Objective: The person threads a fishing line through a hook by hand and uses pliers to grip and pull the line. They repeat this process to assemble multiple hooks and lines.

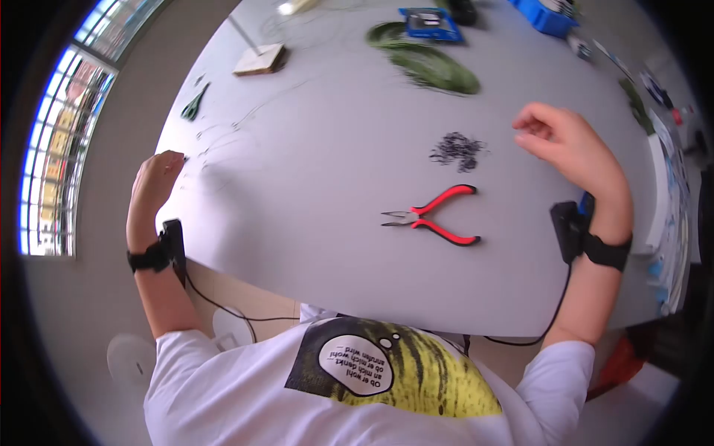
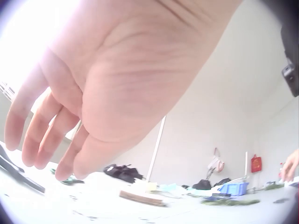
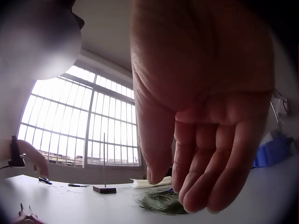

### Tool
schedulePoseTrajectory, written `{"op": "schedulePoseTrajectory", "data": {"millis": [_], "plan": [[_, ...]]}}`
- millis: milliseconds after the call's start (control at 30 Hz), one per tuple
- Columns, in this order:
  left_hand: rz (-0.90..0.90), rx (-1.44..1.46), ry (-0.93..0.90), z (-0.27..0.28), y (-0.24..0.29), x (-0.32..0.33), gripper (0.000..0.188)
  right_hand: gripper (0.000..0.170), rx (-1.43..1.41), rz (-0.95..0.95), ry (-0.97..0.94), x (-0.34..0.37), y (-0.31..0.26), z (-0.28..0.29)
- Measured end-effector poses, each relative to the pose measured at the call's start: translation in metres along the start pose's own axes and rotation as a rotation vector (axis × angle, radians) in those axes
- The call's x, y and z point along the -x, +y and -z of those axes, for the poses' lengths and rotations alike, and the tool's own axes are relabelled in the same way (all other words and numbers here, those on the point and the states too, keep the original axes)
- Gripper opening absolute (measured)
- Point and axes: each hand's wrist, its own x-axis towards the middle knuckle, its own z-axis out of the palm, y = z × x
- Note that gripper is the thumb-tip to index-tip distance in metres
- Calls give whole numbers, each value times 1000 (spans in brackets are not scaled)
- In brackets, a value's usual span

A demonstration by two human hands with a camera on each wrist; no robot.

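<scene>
My left hand (image 1: 158, 178) is over the table's left edge, fingers loosely bent and nothing visible held between them. Beside its fingers, a dark elongated thing (image 2: 21, 176) lies on the table in the left wrist view. My right hand (image 1: 565, 141) hovers over the right side with relaxed, half-curled fingers and an empty palm. Left of it is a loose pile of small black pieces (image 1: 458, 151). Below that pile, pliers (image 1: 439, 215) with red and black handles lie spread, their narrow jaws pointing left.
Green-handled scissors (image 1: 195, 102) and thin wire strands (image 1: 236, 126) lie at the left. A block with an upright rod (image 1: 260, 59) stands farther back. Green strand bundles (image 1: 431, 67), a blue packet (image 1: 430, 24) and a blue bin (image 1: 547, 16) are at the back. Papers (image 1: 662, 186) line the right edge.
</scene>
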Motion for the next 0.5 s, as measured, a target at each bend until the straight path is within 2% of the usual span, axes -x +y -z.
{"op": "schedulePoseTrajectory", "data": {"millis": [67, 133, 167, 200, 333, 433, 500], "plan": [[-76, 428, -80, 21, 63, -3, 17, 24, 82, 15, 51, -5, 14, -12], [-264, 615, -120, 31, 107, -4, 18, 23, 127, -13, 57, -11, 17, -22], [-346, 691, -161, 35, 128, -6, 17, 22, 87, 63, 89, -16, 22, -29], [-431, 731, -191, 35, 146, -9, 15, 22, 46, 141, 117, -20, 23, -35], [-538, 857, -359, 30, 210, -20, 14, 22, 21, 180, 106, -29, 11, -48], [-598, 842, -487, 20, 240, -26, 15, 24, 33, 188, 48, -38, -2, -54], [-631, 843, -529, 15, 250, -28, 16, 25, 71, 276, 33, -46, -7, -61]]}}
